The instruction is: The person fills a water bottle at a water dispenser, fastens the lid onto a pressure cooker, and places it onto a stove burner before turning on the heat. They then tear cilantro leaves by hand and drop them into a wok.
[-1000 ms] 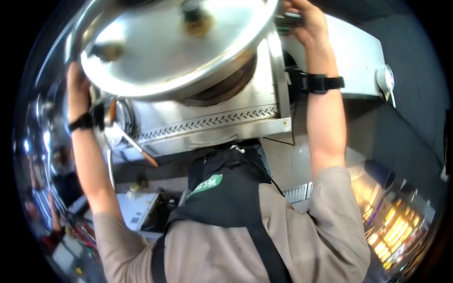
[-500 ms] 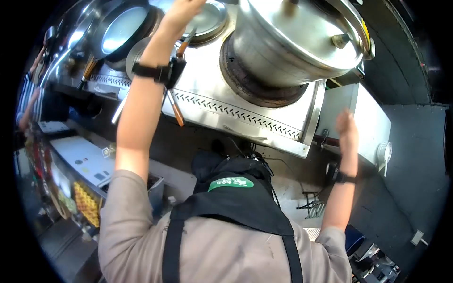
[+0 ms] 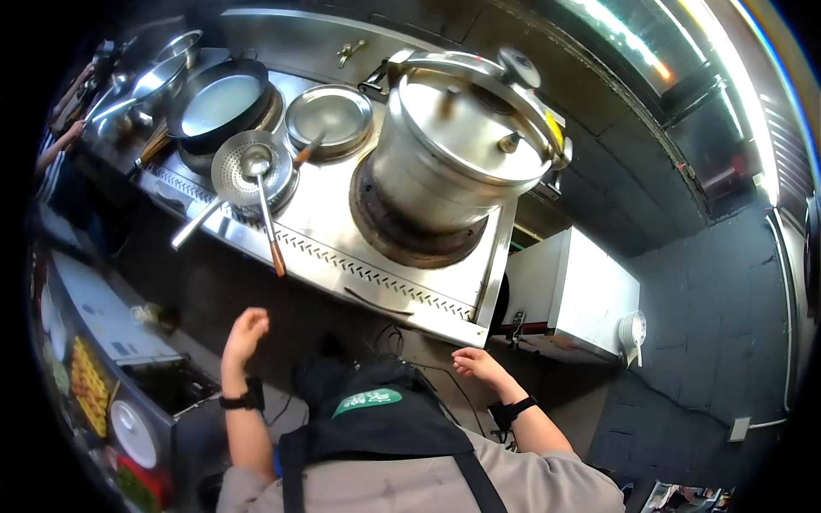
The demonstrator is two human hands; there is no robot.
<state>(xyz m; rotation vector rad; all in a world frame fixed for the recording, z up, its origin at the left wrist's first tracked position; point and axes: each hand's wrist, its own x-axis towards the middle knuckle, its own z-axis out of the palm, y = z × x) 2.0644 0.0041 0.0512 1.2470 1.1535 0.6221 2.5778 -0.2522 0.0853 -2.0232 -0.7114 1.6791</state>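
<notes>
My left hand (image 3: pixel 246 335) is in the air below the stove's front edge. Its fingers are loosely bent, with nothing seen in them. To the right, my right hand (image 3: pixel 479 364) hangs near the stove's front corner, fingers half curled and apart, also empty. Neither touches anything. Nearest my left hand is a ladle (image 3: pixel 256 162) with a wooden handle; it lies across a perforated strainer (image 3: pixel 227 175) on the stove (image 3: pixel 329 224). A large lidded metal pot (image 3: pixel 419 171) stands on the right burner.
A black wok (image 3: pixel 184 115) and a round metal lid or pan (image 3: pixel 329 115) sit farther back. Right of the stove is a white cabinet (image 3: pixel 594 286) with stacked bowls (image 3: pixel 631 329). A counter (image 3: pixel 103 295) runs along the left. Another person's hand (image 3: pixel 75 130) shows at far left.
Both hands have come down toward my body, the left one from above the stove. The view has shifted, showing more of the back wall and the wok.
</notes>
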